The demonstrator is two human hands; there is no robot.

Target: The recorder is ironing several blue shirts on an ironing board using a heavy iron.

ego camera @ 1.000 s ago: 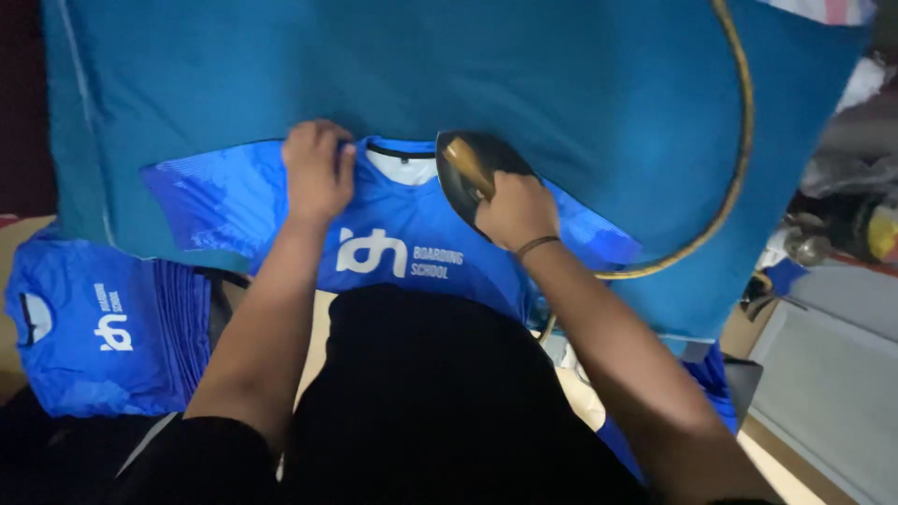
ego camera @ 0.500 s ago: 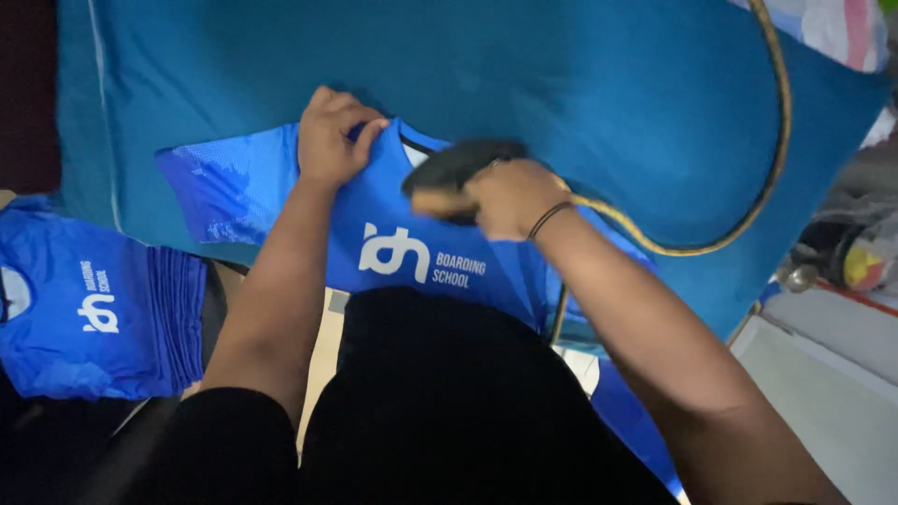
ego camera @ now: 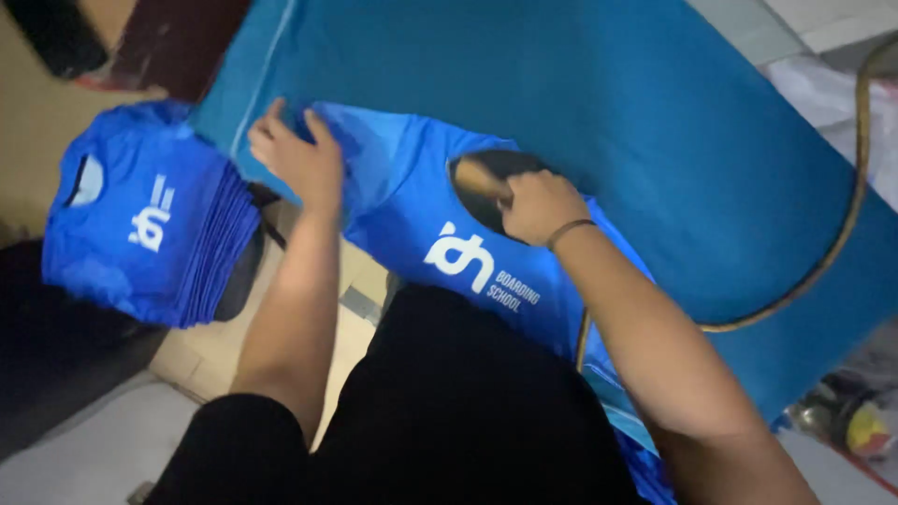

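A bright blue sports shirt (ego camera: 426, 201) with white lettering lies flat on a teal padded ironing surface (ego camera: 599, 103). My right hand (ego camera: 538, 206) grips the handle of a dark iron (ego camera: 486, 182) that rests on the shirt's chest near the collar. Its brownish cord (ego camera: 842, 234) loops off to the right. My left hand (ego camera: 295, 159) presses down on the shirt's left sleeve at the edge of the surface, fingers spread on the fabric.
A stack of several folded blue shirts (ego camera: 150, 229) sits at the left, below the ironing surface. My black-clothed lap (ego camera: 449, 411) fills the lower middle. Clutter (ego camera: 856, 425) lies at the lower right, and pale floor at the lower left.
The view has tilted. My left hand slid from the collar area out to the left sleeve. The iron has moved slightly leftward over the chest.
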